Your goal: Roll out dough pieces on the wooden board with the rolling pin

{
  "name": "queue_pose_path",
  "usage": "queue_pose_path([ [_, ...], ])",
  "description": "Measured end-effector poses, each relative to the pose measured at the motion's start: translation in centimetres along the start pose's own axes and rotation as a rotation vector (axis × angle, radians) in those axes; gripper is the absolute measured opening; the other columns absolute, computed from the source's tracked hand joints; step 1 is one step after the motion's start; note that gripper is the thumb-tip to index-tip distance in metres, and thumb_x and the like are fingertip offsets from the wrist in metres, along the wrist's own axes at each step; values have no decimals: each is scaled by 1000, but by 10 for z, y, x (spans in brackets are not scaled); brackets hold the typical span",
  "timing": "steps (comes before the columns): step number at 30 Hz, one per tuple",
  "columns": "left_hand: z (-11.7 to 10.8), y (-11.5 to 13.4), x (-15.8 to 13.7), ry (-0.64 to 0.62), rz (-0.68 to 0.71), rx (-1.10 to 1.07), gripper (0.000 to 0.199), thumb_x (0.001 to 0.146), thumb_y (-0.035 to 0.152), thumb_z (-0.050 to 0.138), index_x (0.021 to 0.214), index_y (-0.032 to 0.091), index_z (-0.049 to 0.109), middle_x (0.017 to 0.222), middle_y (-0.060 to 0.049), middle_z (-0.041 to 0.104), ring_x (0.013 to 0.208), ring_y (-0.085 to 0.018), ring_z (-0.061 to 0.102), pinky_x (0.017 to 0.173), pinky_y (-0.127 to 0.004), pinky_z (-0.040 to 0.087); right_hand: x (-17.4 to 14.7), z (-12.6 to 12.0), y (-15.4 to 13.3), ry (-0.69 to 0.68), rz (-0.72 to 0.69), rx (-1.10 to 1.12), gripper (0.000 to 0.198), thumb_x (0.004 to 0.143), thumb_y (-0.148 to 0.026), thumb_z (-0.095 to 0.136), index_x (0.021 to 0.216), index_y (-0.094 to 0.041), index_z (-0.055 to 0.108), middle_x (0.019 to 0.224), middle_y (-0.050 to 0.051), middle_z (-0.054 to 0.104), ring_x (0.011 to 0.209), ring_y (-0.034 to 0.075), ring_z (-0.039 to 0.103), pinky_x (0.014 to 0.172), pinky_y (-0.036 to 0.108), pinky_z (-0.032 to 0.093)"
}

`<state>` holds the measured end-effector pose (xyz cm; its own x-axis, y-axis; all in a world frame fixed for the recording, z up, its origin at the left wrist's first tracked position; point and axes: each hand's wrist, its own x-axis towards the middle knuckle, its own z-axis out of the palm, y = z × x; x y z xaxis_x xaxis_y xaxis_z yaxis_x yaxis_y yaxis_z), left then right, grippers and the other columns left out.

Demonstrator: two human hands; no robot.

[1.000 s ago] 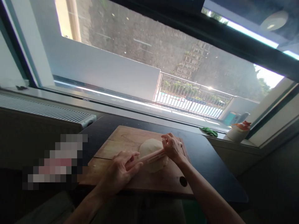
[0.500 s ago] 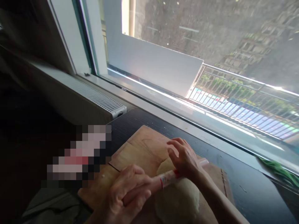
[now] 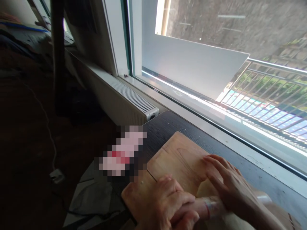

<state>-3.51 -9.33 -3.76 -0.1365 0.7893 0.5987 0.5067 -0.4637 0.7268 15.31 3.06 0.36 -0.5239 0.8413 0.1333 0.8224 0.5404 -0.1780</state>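
My left hand is closed round the near end of a pinkish, partly clear rolling pin with a printed band and a thin red ring. My right hand rests its palm over the pin's other half, fingers stretched forward and a little apart. The pin's far end shows past the right wrist. Under the pin lies a pale flattened dough, mostly covered by the hands and cut off by the lower edge. A wooden board carries the dough.
The board lies on a dark table by a window sill. A pixelated pink and red object is left of the board. A white radiator stands beyond the table's corner. A white plug block with a cable lies lower left.
The view has swung left, so board and hands sit further right and lower. The right hand's fingers, raised and curled before, now stretch forward and lower. The left hand keeps hold of the pin.
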Motion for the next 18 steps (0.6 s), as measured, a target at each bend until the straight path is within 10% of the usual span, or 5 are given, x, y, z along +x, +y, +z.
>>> queue_pose_path([
  [6, 19, -21, -10, 104, 134, 32, 40, 85, 57, 42, 79, 25, 65, 68, -3, 54, 67, -16, 52, 83, -39, 48, -4, 9, 0, 81, 198, -86, 45, 85, -48, 39, 126, -33, 49, 136, 3, 46, 118, 27, 48, 95, 50, 39],
  [12, 4, -13, -7, -105, 157, 65, 19, 86, 40, 52, 86, 28, 66, 70, 0, 54, 66, -12, 53, 96, -37, 42, -35, 3, -1, 45, 270, -56, 45, 88, -49, 35, 129, -34, 46, 135, 2, 46, 122, 26, 45, 95, 48, 40],
  [18, -4, -4, 0, -80, -10, -25, 28, 81, 41, 54, 104, 30, 65, 79, -4, 63, 77, -21, 59, 86, -40, 50, 24, 2, -19, -45, 308, -13, 46, 84, -39, 45, 128, -27, 48, 132, 5, 48, 120, 25, 45, 98, 44, 37],
])
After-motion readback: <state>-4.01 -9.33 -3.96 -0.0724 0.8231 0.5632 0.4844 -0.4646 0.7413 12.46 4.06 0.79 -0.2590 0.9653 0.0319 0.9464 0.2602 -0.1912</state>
